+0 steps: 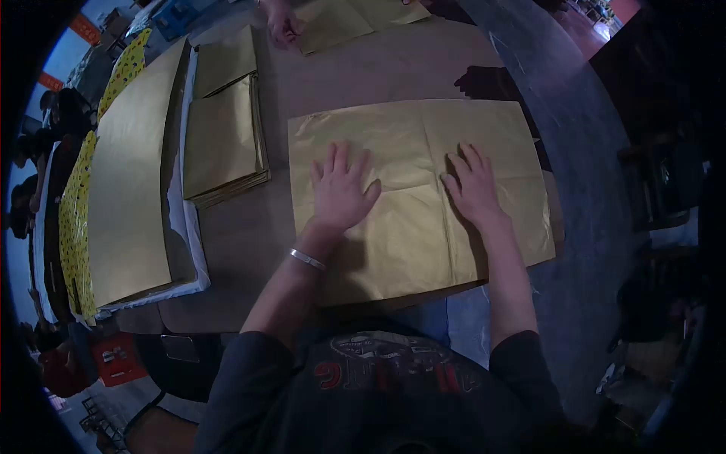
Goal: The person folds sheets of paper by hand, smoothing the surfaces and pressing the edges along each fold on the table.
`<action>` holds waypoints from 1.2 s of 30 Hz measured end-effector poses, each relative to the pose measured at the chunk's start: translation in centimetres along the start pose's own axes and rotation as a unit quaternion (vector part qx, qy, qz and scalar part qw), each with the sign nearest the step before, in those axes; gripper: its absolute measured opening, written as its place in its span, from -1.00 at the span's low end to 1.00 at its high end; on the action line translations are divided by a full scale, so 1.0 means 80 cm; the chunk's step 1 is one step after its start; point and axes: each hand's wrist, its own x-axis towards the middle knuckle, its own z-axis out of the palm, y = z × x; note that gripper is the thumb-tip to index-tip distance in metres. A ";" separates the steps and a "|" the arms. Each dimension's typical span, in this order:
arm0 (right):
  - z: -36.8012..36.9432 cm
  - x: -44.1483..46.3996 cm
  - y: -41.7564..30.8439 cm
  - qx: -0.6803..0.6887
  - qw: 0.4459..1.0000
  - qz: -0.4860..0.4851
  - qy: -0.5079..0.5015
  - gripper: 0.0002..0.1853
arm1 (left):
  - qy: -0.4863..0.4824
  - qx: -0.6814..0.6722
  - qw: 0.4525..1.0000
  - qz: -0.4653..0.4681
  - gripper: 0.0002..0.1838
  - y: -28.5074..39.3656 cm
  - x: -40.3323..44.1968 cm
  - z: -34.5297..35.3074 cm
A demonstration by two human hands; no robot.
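A large sheet of gold paper (393,257) lies spread out in front of me, with crease lines crossing near its middle. My left hand (342,189) rests on its left half, palm down with the fingers spread. On the right half, just past the upright crease, my right hand (473,185) lies flat with its fingers apart. Neither hand grips anything. The sheet's near edge reaches the table's edge below my forearms.
Folded gold paper is stacked (223,140) on the brown table (363,76), left of the sheet. Farther left lies a long pile of gold sheets (132,181) on white wrapping. Across the table, another person's hand (283,26) touches a second gold sheet (340,23).
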 end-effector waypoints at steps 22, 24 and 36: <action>-0.001 0.083 0.018 -0.057 0.985 -0.019 -0.160 -0.30 | -0.029 -0.122 0.969 0.211 -0.29 0.139 0.061 0.042; 0.006 0.086 0.025 -0.034 0.990 -0.007 -0.140 -0.30 | -0.055 -0.102 0.977 0.180 -0.12 0.149 0.073 0.048; -0.015 0.050 0.149 -0.074 0.983 0.140 -0.094 -0.33 | -0.082 0.096 0.992 0.023 -0.19 -0.024 0.112 0.014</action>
